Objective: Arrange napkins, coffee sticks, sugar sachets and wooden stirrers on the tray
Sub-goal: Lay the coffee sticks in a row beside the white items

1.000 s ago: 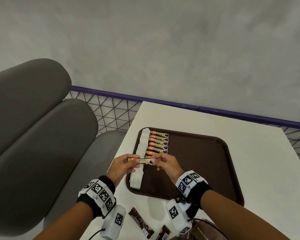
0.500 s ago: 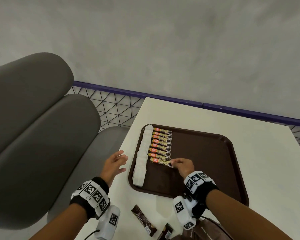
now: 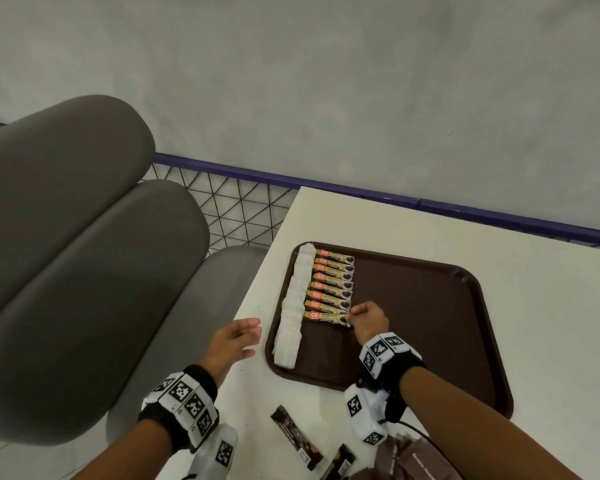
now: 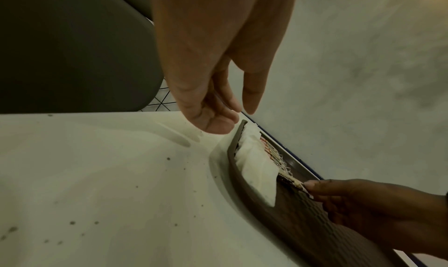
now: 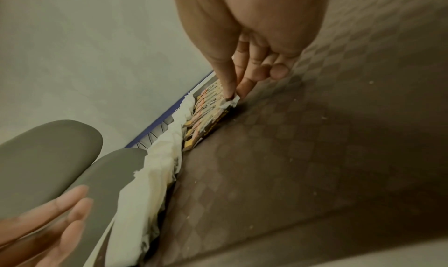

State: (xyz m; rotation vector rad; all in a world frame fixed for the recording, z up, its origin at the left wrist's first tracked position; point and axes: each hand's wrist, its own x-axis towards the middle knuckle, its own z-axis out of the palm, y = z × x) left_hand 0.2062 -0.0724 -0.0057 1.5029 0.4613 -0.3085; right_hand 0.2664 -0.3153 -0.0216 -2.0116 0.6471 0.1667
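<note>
1. At the bottom edge of the head view, two dark sachets (image 3: 297, 438) lay loose on the white table (image 3: 413, 230), with a brown paper bag (image 3: 409, 459) just right of them.
2. Left of centre, the left hand (image 3: 231, 344) hovered over the table's left edge beside the tray, fingers spread and relaxed, holding nothing; the left wrist view showed it clear of the surface.
3. The brown tray (image 3: 465, 341) sat in the lower middle of the frame. The right hand (image 3: 368, 320) rested inside it, thumb and forefinger pinching the right end of the nearest coffee stick (image 3: 323, 316); the right wrist view showed the crimped foil end between the fingertips (image 5: 230, 91).
4. That stick lay flat at the near end of a row of coffee sticks (image 3: 333, 282), all set side by side and running up toward the tray's far left corner.
5. A line of overlapping white napkins (image 3: 295, 306) ran along the tray's left rim, touching the sticks' left ends.
6. In the left half of the frame stood grey padded chairs (image 3: 84, 254), with a purple rail (image 3: 257, 174) and a grey wall beyond.
</note>
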